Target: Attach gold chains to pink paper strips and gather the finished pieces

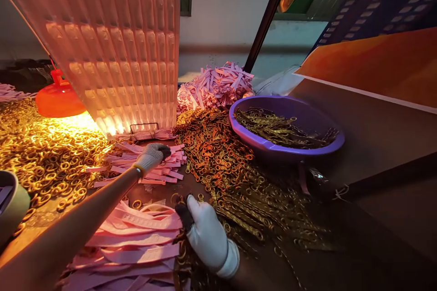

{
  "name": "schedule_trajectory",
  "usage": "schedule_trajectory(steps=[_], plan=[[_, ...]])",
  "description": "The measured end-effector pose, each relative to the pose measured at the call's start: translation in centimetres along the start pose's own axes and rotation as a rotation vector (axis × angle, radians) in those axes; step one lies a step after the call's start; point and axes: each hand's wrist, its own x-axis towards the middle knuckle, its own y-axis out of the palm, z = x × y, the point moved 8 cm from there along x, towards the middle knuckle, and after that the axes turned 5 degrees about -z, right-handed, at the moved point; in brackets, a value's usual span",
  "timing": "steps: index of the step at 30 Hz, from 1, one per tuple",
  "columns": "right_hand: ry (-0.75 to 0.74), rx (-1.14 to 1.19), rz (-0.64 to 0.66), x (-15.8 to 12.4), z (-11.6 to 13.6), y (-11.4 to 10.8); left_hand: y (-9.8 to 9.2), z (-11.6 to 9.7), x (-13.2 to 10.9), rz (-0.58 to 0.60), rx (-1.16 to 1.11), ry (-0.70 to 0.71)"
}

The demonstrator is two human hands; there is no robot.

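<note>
Past the bent fingers of the right hand (206,234), I see a purple bowl (290,106) of gold chains (276,128). Flat pink strips (164,173) lie under the left hand (150,158). I can't tell if either hand's fingers pinch anything.

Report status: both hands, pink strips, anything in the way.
Left hand at far pink strips. Right hand beside near strips, grip unclear. Upright panel beyond far strips.

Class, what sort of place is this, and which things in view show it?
Probably a workshop where small parts are handled in bulk: heaped gold-coloured rings, layered pink strips and a purple basin holding chain-like metal pieces.
</note>
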Motion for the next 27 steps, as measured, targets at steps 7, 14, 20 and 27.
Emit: schedule_trajectory(steps=[7,14,20,27], plan=[[0.047,-0.151,0.135,-0.5,-0.4,0.7,2.7,-0.6,2.5,0.015,0.178,0.145],[-0.107,0.021,-0.034,2.3,0.7,-1.2,-1.2,-0.4,-4.8,0.151,0.130,0.028],[-0.171,-0.021,0.083,4.3,3.6,-0.3,-4.4,2.4,-12.3,0.107,-0.047,-0.085],[-0.310,-0.324,0.144,3.3,6.6,1.2,-2.2,4.8,-13.8,0.189,-0.057,-0.100]])
